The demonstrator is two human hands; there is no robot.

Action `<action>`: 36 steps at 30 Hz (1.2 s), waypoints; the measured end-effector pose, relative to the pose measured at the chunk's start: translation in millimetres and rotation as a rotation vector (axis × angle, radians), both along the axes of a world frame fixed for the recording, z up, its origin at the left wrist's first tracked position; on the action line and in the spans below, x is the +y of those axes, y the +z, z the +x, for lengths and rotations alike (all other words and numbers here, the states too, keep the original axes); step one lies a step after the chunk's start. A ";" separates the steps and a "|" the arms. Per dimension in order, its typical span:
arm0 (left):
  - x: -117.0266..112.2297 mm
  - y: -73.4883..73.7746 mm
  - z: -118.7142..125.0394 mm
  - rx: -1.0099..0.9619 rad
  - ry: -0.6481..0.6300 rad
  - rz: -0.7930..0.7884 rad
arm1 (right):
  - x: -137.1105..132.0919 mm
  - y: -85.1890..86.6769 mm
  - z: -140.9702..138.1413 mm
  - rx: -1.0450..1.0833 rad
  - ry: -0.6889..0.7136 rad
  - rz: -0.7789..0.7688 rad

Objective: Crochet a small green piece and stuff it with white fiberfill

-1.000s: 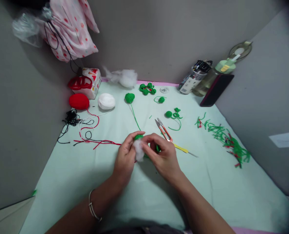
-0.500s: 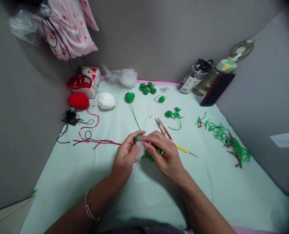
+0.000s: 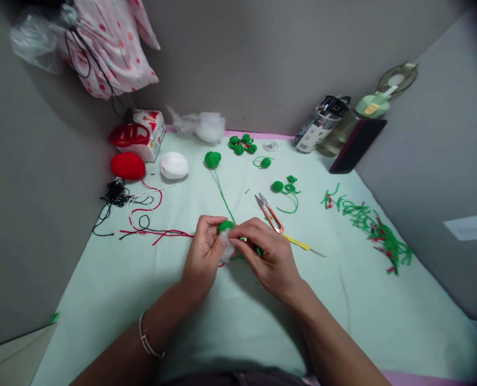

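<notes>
My left hand is closed around a small green crocheted piece, holding it near the middle of the table. White stuffing sticks out at its near side, between the two hands. With thumb and forefinger, my right hand pinches the stuffing at the piece's edge. More green crochet lies partly hidden under the right hand. A green yarn ball stands beyond, its strand running down toward my hands. Orange-handled thread snips and a yellow-handled crochet hook lie just past the right hand.
Red yarn, white yarn and tangled black yarn sit at left. A clump of stuffing and finished green pieces lie at the back. Green yarn scraps spread at right, below a pen cup and phone.
My right fingers have come down from the top of the green piece to the stuffing at its near edge. More of the green top shows now.
</notes>
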State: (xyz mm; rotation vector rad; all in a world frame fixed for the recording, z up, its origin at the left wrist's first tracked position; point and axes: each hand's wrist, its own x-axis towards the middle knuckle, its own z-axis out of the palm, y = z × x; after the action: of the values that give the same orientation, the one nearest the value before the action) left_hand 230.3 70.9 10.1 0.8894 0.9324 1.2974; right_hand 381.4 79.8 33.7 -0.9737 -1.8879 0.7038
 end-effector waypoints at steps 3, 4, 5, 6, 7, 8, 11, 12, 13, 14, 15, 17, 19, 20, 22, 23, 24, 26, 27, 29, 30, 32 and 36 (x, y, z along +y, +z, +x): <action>2.7 -3.4 -1.0 0.011 0.003 0.033 | 0.5 -1.3 1.4 -0.025 0.021 0.053; 3.1 -4.5 -1.1 0.015 0.002 0.045 | 0.7 -1.3 1.6 -0.036 0.013 0.047; 3.1 -5.3 -1.1 0.019 -0.001 0.057 | 0.9 -1.0 1.8 -0.048 0.000 0.036; 2.7 -5.8 -1.0 0.022 -0.006 0.067 | 1.1 -0.7 1.9 -0.063 -0.017 0.023; 2.0 -6.0 -1.0 0.026 -0.012 0.075 | 1.3 -0.3 1.9 -0.080 -0.034 0.013; 1.1 -6.0 -1.1 0.029 -0.020 0.080 | 1.5 0.1 2.0 -0.095 -0.049 0.008; -1.5 -4.5 -1.4 0.039 -0.044 0.078 | 2.1 0.3 2.7 -0.114 -0.072 0.014; -1.8 -3.9 -1.4 0.039 -0.049 0.076 | 2.3 0.2 3.2 -0.114 -0.071 0.018; -1.6 -3.3 -1.5 0.037 -0.052 0.073 | 2.4 0.2 3.7 -0.111 -0.067 0.023; -1.1 -2.8 -1.6 0.032 -0.054 0.070 | 2.5 0.4 4.2 -0.103 -0.058 0.024; -0.3 -2.4 -1.9 0.026 -0.054 0.065 | 2.5 1.1 4.8 -0.091 -0.042 0.019; 1.7 -1.7 -3.0 0.011 -0.052 0.047 | 2.3 4.0 6.1 -0.062 0.006 -0.021; 3.2 -0.9 -4.6 -0.001 -0.047 0.022 | 1.8 8.0 7.2 -0.030 0.026 -0.085; 3.6 -0.5 -5.5 -0.005 -0.043 0.010 | 1.6 9.8 7.8 -0.017 0.010 -0.119; 3.7 0.0 -7.0 -0.012 -0.035 -0.011 | 1.5 12.2 8.7 -0.005 -0.065 -0.178; 3.6 0.1 -7.7 -0.015 -0.031 -0.021 | 1.8 12.6 9.1 -0.012 -0.108 -0.203; 3.4 0.1 -8.2 -0.018 -0.028 -0.030 | 2.1 12.5 9.4 -0.034 -0.138 -0.231; 3.2 -0.4 -9.1 -0.020 -0.024 -0.045 | 2.9 11.4 9.0 -0.113 -0.127 -0.283; 3.2 -0.6 -9.5 -0.020 -0.023 -0.051 | 2.9 10.6 8.0 -0.158 -0.085 -0.299; 3.3 -0.5 -10.1 -0.014 -0.025 -0.060 | 1.2 8.6 4.0 -0.230 0.010 -0.293; 3.3 0.0 -10.3 -0.010 -0.029 -0.062 | -0.7 7.4 0.9 -0.255 0.037 -0.271; 3.1 2.2 -10.3 0.002 -0.033 -0.060 | -6.7 3.9 -7.2 -0.307 0.036 -0.186; 3.1 7.5 -9.0 0.005 -0.023 -0.059 | -19.5 -2.7 -22.1 -0.399 0.019 0.007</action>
State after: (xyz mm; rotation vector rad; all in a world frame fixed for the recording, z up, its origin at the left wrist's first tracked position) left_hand 221.3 74.1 17.6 0.8555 0.9571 1.2429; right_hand 359.3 60.3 31.0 -1.1573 -2.2431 0.5410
